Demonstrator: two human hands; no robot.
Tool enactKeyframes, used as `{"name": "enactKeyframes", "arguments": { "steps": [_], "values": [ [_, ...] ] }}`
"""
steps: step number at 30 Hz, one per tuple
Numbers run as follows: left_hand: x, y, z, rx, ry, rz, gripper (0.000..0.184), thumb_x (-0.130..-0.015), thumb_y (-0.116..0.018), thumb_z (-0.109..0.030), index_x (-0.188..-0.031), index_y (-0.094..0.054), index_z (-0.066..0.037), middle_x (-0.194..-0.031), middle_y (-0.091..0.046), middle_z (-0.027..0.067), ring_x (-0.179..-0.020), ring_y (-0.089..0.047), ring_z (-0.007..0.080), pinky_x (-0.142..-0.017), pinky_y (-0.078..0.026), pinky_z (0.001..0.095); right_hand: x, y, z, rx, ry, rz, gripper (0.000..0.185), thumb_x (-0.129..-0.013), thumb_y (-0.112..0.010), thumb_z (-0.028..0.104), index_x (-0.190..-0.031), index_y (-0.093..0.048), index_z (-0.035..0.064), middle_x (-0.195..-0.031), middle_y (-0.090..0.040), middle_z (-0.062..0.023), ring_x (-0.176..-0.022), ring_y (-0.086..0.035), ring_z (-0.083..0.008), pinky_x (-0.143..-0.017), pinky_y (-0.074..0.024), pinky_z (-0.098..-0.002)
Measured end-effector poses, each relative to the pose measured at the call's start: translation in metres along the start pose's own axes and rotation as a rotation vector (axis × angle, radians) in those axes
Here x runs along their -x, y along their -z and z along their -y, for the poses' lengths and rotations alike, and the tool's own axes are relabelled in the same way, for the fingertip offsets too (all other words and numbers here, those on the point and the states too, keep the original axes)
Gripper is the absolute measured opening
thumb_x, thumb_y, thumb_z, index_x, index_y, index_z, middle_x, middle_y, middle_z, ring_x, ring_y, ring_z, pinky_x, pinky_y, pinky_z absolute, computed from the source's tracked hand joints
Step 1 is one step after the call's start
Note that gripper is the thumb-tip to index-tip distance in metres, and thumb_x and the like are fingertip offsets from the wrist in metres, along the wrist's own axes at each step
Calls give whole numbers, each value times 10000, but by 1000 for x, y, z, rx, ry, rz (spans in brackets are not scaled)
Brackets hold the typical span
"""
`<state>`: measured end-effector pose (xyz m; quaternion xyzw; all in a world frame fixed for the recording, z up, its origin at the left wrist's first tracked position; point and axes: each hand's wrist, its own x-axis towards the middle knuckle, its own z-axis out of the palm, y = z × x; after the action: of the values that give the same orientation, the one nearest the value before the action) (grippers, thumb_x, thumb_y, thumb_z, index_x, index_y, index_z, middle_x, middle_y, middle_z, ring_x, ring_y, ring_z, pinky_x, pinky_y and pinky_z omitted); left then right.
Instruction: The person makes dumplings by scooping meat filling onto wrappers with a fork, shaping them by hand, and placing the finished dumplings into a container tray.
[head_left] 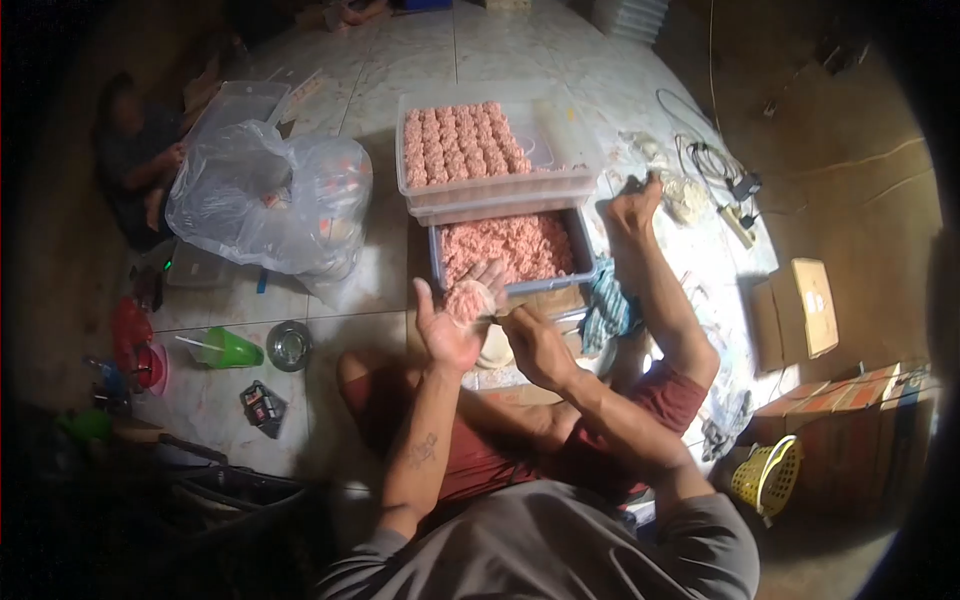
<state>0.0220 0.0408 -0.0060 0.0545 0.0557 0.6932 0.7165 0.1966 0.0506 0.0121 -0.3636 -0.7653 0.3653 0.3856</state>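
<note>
On the palm of my left hand (455, 338) lies a round pale wrapper with pink filling (470, 302) on it; the palm faces up and the thumb stands apart. My right hand (537, 345) is closed on a thin dark tool, whose tip touches the filling's right edge. Just beyond both hands is a grey tub (583, 240) of loose pink filling (510, 245). Behind it, a clear plastic container (555, 130) holds rows of pink-topped pieces (455, 145). A stack of pale round wrappers (495, 348) sits partly hidden below my hands.
Clear plastic bags (235, 200) stand at the left, near another person (140, 160). A green cup (235, 348) and glass ashtray (289, 346) are at left. A blue cloth (608, 305) lies right of the tub; cables (705, 160), a cardboard box (800, 310) and a yellow basket (768, 478) are farther right.
</note>
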Motion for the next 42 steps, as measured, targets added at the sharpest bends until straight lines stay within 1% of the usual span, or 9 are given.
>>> {"name": "enactKeyframes", "arguments": {
  "steps": [2, 6, 10, 13, 16, 23, 32, 39, 42],
  "values": [
    [4, 5, -1, -19, -3, -88, 977, -950, -420, -737, -1487, -370, 77, -1490, -479, 255, -1375, -463, 409, -1175, -342, 532, 1, -2, -17, 208, 288, 177, 151, -881, -497, -33, -1000, -590, -19, -910, -585, -254, -823, -589, -452, -713, -508, -484],
    [7, 46, -14, 231, -121, -262, 965, -935, -451, -729, -1476, -386, 68, -1460, -506, 254, -1351, -491, 395, -1171, -357, 533, -1, 40, 20, 379, 8, 402, 232, -883, -485, 3, -1085, -597, -6, -1035, -635, -285, -882, -646, -456, -710, -537, -525],
    [15, 12, 3, 162, 199, -118, 1039, -909, -448, -779, -1488, -358, 79, -1541, -403, 286, -1377, -459, 426, -1183, -347, 524, -4, 21, 1, 264, 113, 292, 380, -876, -506, 19, -1243, -604, 32, -1071, -632, -284, -933, -644, -455, -752, -554, -526],
    [19, 23, 4, 94, 201, -126, 1078, -888, -462, -803, -1490, -350, 85, -1538, -394, 302, -1382, -449, 440, -1188, -343, 527, -10, 39, -3, 313, 209, 357, 418, -864, -522, 29, -1275, -593, 39, -1072, -631, -291, -952, -638, -454, -754, -556, -529],
    [30, 27, 10, 140, 205, -246, 1110, -875, -490, -805, -1509, -312, 89, -1537, -393, 304, -1380, -449, 441, -1190, -342, 532, -7, 48, 18, 509, -7, 452, 478, -851, -508, 27, -1324, -568, 53, -1070, -642, -287, -964, -633, -450, -774, -556, -527],
    [23, 22, 15, -56, 13, -333, 1037, -898, -437, -805, -1490, -375, 44, -1479, -478, 238, -1315, -502, 384, -1147, -373, 549, 23, -5, 2, 89, 2, 229, 311, -877, -467, 1, -1164, -584, -13, -1008, -610, -349, -956, -608, -502, -786, -521, -549],
    [34, 38, 9, 138, 154, -243, 1007, -951, -409, -740, -1518, -271, 81, -1587, -343, 259, -1481, -324, 406, -1211, -300, 536, 21, 41, -11, 457, 72, 405, 275, -877, -541, 65, -1143, -614, 62, -971, -619, -177, -902, -660, -396, -685, -548, -492],
    [34, 32, 27, -175, 166, -365, 849, -995, -410, -669, -1382, -469, 85, -1436, -531, 261, -1369, -487, 397, -1184, -373, 511, 26, 49, -12, 238, -9, 226, 181, -922, -573, 74, -1087, -633, 28, -929, -606, -204, -881, -635, -443, -741, -519, -511],
    [37, 47, 20, -369, 196, -167, 680, -1033, -414, -601, -1238, -612, 17, -1166, -696, 157, -1079, -666, 252, -978, -530, 420, 26, 52, -10, 72, -88, 61, 187, -952, -617, 144, -1066, -648, 0, -908, -644, -206, -849, -659, -370, -740, -519, -444]
  ]
}}
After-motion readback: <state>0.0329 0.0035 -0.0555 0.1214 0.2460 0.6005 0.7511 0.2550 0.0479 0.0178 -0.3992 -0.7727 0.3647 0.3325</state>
